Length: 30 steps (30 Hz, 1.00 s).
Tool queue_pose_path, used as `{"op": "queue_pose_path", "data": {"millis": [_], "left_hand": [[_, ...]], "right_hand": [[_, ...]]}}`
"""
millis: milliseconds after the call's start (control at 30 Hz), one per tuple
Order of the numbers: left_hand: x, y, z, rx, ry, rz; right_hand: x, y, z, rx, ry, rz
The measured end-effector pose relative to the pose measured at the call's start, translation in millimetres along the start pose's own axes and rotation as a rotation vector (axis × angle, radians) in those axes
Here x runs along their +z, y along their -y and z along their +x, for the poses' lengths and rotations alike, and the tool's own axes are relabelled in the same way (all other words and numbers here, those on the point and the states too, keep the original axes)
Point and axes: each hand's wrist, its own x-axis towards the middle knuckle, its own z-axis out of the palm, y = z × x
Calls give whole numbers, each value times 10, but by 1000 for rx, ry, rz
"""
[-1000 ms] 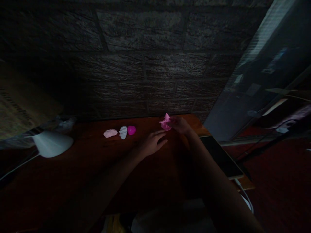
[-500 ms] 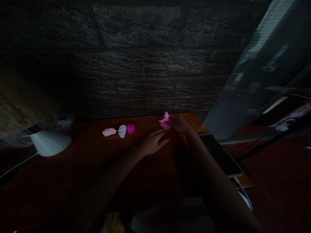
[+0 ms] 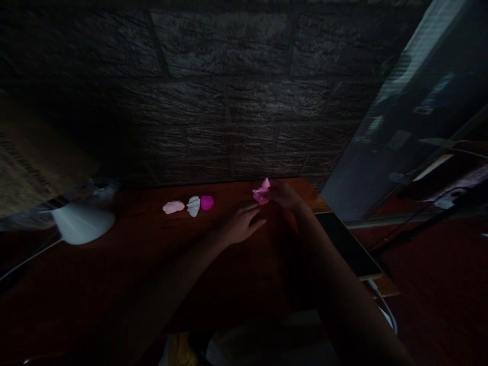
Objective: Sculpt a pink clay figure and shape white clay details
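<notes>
Dim light falls on a brown wooden table (image 3: 244, 274). Near its back edge, my right hand (image 3: 285, 196) closes on a pink crumpled piece with a pointed top (image 3: 261, 194); its fingertips are partly hidden behind the hand. Just to the left and nearer me, my left hand (image 3: 240, 225) is stretched low over the tabletop, thumb apart, holding nothing. Further left, three small lumps lie in a row: a pale pink flat lump (image 3: 173, 207), a white ridged lump (image 3: 193, 206) and a magenta round lump (image 3: 207, 203). The white and magenta ones touch or nearly touch.
A dark-screened tablet (image 3: 348, 244) with a white cable (image 3: 383, 300) lies at the right edge. On the left stand a white cone-shaped object (image 3: 82, 223) and a brown printed box (image 3: 34, 157). A block wall (image 3: 229, 101) rises behind the table.
The pink piece tilts slightly more to the right in my right hand. My left hand keeps its place. The whole view has shifted a little.
</notes>
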Motion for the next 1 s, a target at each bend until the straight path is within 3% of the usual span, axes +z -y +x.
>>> {"op": "queue_pose_path", "data": {"millis": [267, 767, 1000], "left_hand": [[32, 33, -9, 5, -16, -17], [27, 36, -8, 5, -12, -21], [9, 16, 0, -22, 7, -19]], "right_hand": [[-35, 45, -23, 38, 47, 109], [-223, 219, -98, 201, 108, 100], [-168, 146, -66, 145, 87, 86]]}}
